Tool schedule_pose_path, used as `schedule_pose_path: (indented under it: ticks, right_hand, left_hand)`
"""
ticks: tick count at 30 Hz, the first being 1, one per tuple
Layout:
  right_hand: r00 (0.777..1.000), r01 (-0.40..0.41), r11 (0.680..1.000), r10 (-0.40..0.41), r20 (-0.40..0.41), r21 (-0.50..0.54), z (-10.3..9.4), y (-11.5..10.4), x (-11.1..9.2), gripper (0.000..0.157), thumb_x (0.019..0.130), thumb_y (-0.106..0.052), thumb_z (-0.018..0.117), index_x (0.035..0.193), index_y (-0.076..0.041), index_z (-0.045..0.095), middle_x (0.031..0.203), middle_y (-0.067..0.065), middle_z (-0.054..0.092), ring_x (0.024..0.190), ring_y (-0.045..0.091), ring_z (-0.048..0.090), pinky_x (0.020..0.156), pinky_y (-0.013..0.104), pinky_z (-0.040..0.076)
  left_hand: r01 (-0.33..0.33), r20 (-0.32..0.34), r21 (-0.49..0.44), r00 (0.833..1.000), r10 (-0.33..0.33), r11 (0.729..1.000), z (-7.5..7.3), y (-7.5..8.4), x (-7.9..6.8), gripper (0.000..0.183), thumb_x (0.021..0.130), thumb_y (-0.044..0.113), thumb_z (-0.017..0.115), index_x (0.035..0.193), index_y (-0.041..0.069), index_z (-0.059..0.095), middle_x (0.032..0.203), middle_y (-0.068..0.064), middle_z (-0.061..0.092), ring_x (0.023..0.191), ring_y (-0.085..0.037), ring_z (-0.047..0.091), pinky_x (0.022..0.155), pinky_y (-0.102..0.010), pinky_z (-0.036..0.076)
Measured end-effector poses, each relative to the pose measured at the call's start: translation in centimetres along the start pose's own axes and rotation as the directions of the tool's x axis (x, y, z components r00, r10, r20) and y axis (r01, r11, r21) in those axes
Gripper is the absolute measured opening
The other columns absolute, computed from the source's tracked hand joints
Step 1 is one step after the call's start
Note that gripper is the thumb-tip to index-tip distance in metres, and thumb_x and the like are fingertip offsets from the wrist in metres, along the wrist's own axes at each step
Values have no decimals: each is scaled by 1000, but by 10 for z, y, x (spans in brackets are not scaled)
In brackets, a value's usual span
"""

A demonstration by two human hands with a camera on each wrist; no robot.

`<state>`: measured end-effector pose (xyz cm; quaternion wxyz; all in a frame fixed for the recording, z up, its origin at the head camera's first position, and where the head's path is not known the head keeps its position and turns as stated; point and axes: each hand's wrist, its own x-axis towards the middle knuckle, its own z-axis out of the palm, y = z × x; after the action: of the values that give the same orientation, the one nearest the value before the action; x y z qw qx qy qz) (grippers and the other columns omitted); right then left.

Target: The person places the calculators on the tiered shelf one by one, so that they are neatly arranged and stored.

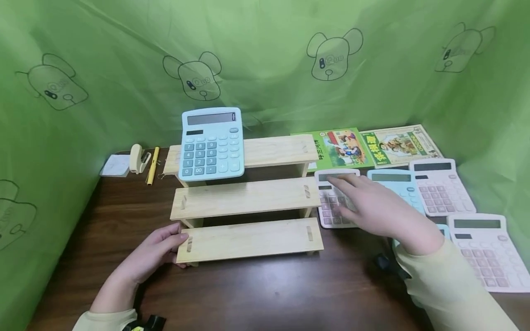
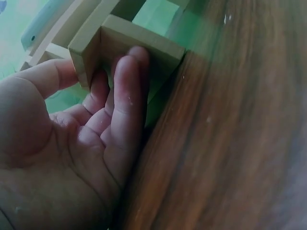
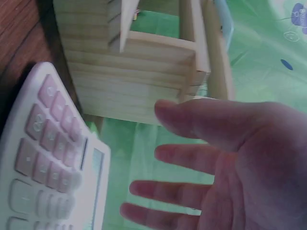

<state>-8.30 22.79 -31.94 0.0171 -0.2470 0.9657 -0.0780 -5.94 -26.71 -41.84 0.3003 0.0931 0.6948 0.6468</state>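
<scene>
A three-tier wooden stand (image 1: 252, 240) stands on the table, its steps rising toward the back. My left hand (image 1: 155, 250) grips the left end of the lowest step, thumb on top and fingers curled underneath, as the left wrist view also shows. On the left part of the top step a light blue calculator (image 1: 212, 142) leans back. Over a pink-and-white calculator (image 1: 327, 216) right of the stand hovers my right hand (image 1: 372, 204), fingers extended and partly covering it. In the right wrist view the fingers are spread apart beside that calculator (image 3: 48, 143), holding nothing.
Further right lie another blue calculator (image 1: 393, 179), partly under my arm, and pink-and-white ones (image 1: 443, 188). Two booklets (image 1: 397, 145) lie at the back right. A notepad (image 1: 116, 165), a stapler (image 1: 136, 158) and a yellow pen (image 1: 152, 166) are back left. Green fabric (image 1: 265, 55) surrounds the table.
</scene>
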Motion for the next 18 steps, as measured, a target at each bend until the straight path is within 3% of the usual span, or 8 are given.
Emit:
schedule_pose_path:
  ticks: [3, 8, 18]
  right_hand:
    - [998, -35, 999, 34, 58, 1, 5, 3, 4, 69, 89, -33, 68, 147, -10, 40, 142, 17, 45, 124, 40, 47, 97, 59, 42]
    - [985, -62, 998, 64, 161, -14, 21, 6, 5, 76, 83, -42, 72, 146, -12, 42, 141, 19, 44, 124, 40, 45, 94, 59, 44]
    - [981, -37, 999, 42, 190, -33, 34, 6, 13, 96, 72, -54, 77, 150, -16, 35, 151, 19, 28, 136, 39, 26, 96, 63, 40]
  left_hand:
    - [-15, -44, 28, 999, 17, 999, 3, 0, -1, 34, 105, 23, 42, 121, -6, 46, 104, -26, 60, 84, -35, 65, 65, -53, 56]
    - [-17, -44, 49, 999, 19, 999, 4, 2, 0, 32, 105, 23, 42, 115, -7, 46, 101, -28, 59, 83, -36, 65, 65, -53, 56]
    - [-20, -59, 51, 998, 23, 999, 4, 3, 0, 29, 105, 21, 42, 110, -7, 46, 97, -27, 59, 79, -34, 65, 62, -53, 56]
